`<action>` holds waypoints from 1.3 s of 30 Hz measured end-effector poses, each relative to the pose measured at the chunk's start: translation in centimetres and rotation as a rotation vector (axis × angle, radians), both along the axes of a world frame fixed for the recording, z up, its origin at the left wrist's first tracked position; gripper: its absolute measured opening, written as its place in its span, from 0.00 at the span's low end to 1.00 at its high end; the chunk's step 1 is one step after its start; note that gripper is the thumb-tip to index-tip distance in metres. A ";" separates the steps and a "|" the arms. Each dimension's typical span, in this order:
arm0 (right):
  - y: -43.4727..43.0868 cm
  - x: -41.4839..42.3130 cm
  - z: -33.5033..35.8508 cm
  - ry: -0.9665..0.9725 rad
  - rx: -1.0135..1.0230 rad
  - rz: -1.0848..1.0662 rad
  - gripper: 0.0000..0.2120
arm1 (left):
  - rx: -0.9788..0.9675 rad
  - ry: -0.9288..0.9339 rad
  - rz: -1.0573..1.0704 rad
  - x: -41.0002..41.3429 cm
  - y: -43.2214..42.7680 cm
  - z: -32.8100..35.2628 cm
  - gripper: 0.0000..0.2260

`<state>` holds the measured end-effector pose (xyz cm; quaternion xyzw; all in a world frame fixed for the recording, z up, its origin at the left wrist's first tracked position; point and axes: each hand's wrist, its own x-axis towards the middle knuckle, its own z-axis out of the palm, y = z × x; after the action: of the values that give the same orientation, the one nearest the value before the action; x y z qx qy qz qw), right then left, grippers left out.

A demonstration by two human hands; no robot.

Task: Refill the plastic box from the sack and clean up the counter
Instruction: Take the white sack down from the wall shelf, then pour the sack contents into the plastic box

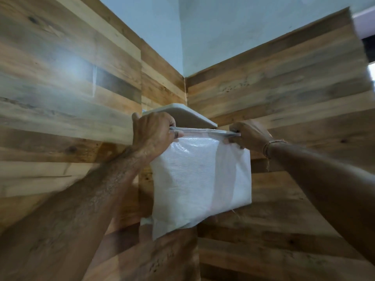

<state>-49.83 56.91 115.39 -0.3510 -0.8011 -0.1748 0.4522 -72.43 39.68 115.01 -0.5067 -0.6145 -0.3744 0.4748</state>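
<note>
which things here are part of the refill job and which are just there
Job: white sack; left hand and right hand, both gripping its top edge.
Just there: corner shelf; wood-panelled walls; wrist thread.

Wood-plank wall panelling (60, 88) meets at room corner; pale blue painted wall (223, 27) above; small white corner shelf (192, 116) against planks.

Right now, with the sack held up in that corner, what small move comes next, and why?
Probably raise the sack a little and slide it onto the corner shelf. The left hand and right hand each grip an end of its flattened top edge, just under the shelf's front lip, and the sack hangs down.
</note>
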 end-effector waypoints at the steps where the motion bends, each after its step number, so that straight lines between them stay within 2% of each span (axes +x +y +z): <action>1: -0.9 1.8 -0.3 0.001 0.014 -0.041 0.19 | 0.001 0.012 -0.018 1.4 -0.4 -0.2 0.14; 5: -4.7 10.2 -2.5 -0.032 0.022 -0.126 0.23 | -0.034 0.036 -0.076 8.5 -2.3 -2.3 0.16; 10: -9.3 22.7 -8.8 -0.078 -0.080 -0.144 0.24 | -0.118 -0.059 -0.167 19.2 -5.1 -9.0 0.18; 13: -12.4 30.3 -14.9 -0.140 -0.180 -0.134 0.19 | -0.238 -0.110 -0.210 25.9 -7.4 -15.0 0.17; 17: -16.1 39.5 -25.3 -0.154 -0.382 -0.118 0.23 | -0.436 -0.133 -0.314 33.8 -10.3 -24.5 0.17; 20: -18.6 44.1 -33.2 -0.193 -0.558 -0.100 0.19 | -0.595 -0.152 -0.366 38.3 -12.9 -32.4 0.18; 25: -22.3 49.3 -44.2 -0.282 -0.770 -0.164 0.20 | -0.767 -0.203 -0.392 43.5 -17.1 -45.5 0.18; 28: -24.1 50.8 -48.6 -0.268 -0.855 -0.192 0.19 | -0.866 -0.223 -0.339 44.8 -19.1 -51.2 0.20; 31: -25.7 50.8 -51.7 -0.236 -0.940 -0.194 0.16 | -0.905 -0.203 -0.286 45.3 -20.8 -54.4 0.20; 33: -26.7 50.6 -53.5 -0.215 -0.954 -0.183 0.19 | -0.891 -0.203 -0.251 45.6 -21.8 -55.6 0.18; 35: -27.5 50.2 -55.3 -0.207 -0.934 -0.174 0.21 | -0.902 -0.234 -0.198 45.6 -22.8 -56.6 0.17; 39: -29.1 49.4 -58.5 -0.122 -0.835 -0.122 0.15 | -0.984 -0.346 -0.183 44.1 -25.0 -58.6 0.09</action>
<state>-0.47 27.85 56.86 -0.5398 -0.8061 0.1178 0.2120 -28.29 14.66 56.43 -0.6522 -0.7400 -0.1598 0.0379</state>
